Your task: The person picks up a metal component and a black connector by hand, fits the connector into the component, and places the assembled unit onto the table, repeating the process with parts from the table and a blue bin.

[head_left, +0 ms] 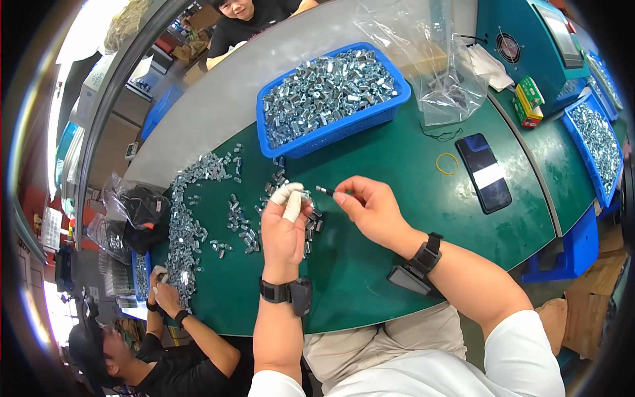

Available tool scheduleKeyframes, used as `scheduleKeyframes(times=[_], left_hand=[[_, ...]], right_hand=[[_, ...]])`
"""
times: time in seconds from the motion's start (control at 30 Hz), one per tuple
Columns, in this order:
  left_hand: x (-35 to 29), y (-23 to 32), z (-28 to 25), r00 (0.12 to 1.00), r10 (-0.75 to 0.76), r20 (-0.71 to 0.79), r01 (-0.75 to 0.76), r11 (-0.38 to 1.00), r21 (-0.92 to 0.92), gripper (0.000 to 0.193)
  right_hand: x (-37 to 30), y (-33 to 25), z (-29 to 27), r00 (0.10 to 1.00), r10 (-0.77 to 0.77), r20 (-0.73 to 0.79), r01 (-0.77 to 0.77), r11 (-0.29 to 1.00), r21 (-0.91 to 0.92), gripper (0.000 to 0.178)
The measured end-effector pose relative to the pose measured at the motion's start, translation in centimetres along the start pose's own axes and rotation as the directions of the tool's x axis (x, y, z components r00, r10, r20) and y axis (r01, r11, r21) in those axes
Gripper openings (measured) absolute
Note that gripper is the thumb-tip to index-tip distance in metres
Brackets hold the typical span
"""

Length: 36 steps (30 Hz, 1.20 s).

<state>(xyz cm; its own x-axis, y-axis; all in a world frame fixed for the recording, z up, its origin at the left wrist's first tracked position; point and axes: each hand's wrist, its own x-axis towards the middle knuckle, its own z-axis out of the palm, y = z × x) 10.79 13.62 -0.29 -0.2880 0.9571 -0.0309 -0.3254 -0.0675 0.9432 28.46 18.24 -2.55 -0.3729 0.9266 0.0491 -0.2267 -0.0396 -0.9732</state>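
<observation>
My left hand, with white coverings on its thumb and a finger, is raised over the green table. It pinches a small shiny metal part at the fingertips. Just to the right, my right hand grips a thin black rod with a silver tip between thumb and forefinger. The tip points at the metal part, and a small gap shows between them. Loose metal parts lie on the table left of my left hand, and others are partly hidden behind it.
Beyond my hands stands a blue basket heaped with metal parts. A long pile of parts runs along the left, by a co-worker's hands. To the right lie a yellow rubber band, a phone and a plastic bag.
</observation>
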Motion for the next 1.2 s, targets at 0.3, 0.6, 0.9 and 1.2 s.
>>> scheduleKeyframes(times=[0.3, 0.6, 0.9, 1.2], left_hand=[[-0.7, -0.8, -2.4, 1.000, 0.019, -0.004, -0.019, 0.987, 0.161, 0.013], [-1.0, -1.2, -2.9, 0.998, 0.061, 0.006, -0.061, 0.974, 0.217, 0.014], [-0.7, -1.0, -3.1, 0.991, 0.112, 0.070, -0.128, 0.945, 0.303, 0.017], [-0.6, -0.9, -2.3, 0.979, 0.159, 0.126, -0.196, 0.901, 0.387, 0.017]], right_hand=[[-0.6, 1.5, 2.3, 0.986, -0.155, 0.057, 0.164, 0.958, -0.234, 0.012], [-0.5, 1.5, 1.9, 0.994, -0.076, 0.077, 0.097, 0.942, -0.322, 0.017], [-0.3, 1.3, 1.8, 0.993, -0.094, 0.076, 0.112, 0.951, -0.287, 0.027], [-0.1, 1.2, 0.5, 0.994, 0.017, 0.107, 0.013, 0.960, -0.280, 0.033]])
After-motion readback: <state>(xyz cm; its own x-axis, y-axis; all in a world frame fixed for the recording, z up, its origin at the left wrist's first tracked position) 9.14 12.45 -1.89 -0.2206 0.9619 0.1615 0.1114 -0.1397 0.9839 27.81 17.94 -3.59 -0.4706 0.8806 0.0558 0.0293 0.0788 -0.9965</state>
